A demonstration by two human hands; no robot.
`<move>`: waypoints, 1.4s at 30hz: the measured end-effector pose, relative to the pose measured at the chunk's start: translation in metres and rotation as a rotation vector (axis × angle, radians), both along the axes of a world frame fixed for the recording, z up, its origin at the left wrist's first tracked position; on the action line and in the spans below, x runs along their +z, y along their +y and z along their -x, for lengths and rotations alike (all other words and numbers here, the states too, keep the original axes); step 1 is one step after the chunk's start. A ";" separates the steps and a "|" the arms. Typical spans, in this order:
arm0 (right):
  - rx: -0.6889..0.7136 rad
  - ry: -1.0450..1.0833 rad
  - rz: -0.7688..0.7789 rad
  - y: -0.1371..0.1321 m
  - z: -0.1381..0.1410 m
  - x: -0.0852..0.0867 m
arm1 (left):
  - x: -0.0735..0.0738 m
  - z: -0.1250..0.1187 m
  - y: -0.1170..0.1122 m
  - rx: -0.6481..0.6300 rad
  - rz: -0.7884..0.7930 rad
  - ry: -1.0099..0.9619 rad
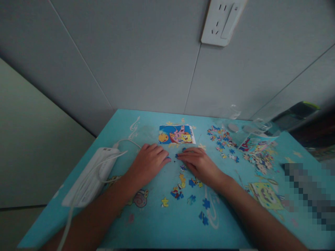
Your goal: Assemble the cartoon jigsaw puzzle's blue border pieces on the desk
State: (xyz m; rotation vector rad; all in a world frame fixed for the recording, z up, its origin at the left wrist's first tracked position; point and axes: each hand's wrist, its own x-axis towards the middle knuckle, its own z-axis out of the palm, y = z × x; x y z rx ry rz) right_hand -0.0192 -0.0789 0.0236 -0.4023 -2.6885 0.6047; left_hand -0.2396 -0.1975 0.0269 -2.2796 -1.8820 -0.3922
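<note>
Left hand palm down, fingers bunched, grip cannot be told | right hand palm down, fingertips at small blue jigsaw piece, hold unclear | far left: white plastic power strip | beyond hands: rectangular blue cartoon card, edge print unreadable | right: multicoloured jigsaw heap

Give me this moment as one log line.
left hand: grip unclear | right hand: fingers at blue puzzle piece | picture card: beyond hands | power strip: left side
</note>
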 end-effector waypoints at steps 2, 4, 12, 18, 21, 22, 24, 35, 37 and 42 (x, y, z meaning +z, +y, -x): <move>-0.001 0.007 0.008 0.002 -0.001 -0.001 | 0.000 0.003 0.001 -0.011 0.029 0.022; 0.002 0.021 0.024 0.004 -0.003 -0.003 | -0.001 0.005 0.001 -0.032 0.059 0.029; -0.007 0.050 0.072 0.005 -0.004 -0.003 | 0.005 0.004 0.000 -0.061 0.111 0.010; -0.046 0.045 0.066 0.005 -0.003 -0.001 | 0.006 0.000 -0.001 -0.105 0.106 0.012; -0.087 0.069 0.067 0.006 -0.003 -0.001 | 0.005 0.000 -0.001 -0.105 0.080 0.009; -0.107 0.082 0.069 0.007 -0.003 -0.001 | 0.004 0.000 -0.001 -0.107 0.066 0.003; -0.153 0.104 0.080 0.009 -0.004 -0.001 | 0.003 -0.001 -0.001 -0.111 0.046 -0.013; -0.224 0.033 -0.012 0.015 -0.009 0.000 | 0.001 -0.001 0.001 -0.092 0.054 -0.039; -0.255 0.010 -0.033 0.020 -0.013 0.002 | 0.002 0.001 0.001 -0.093 0.042 -0.035; -0.316 0.031 -0.028 0.032 -0.019 0.002 | 0.003 0.001 0.001 -0.091 0.048 -0.031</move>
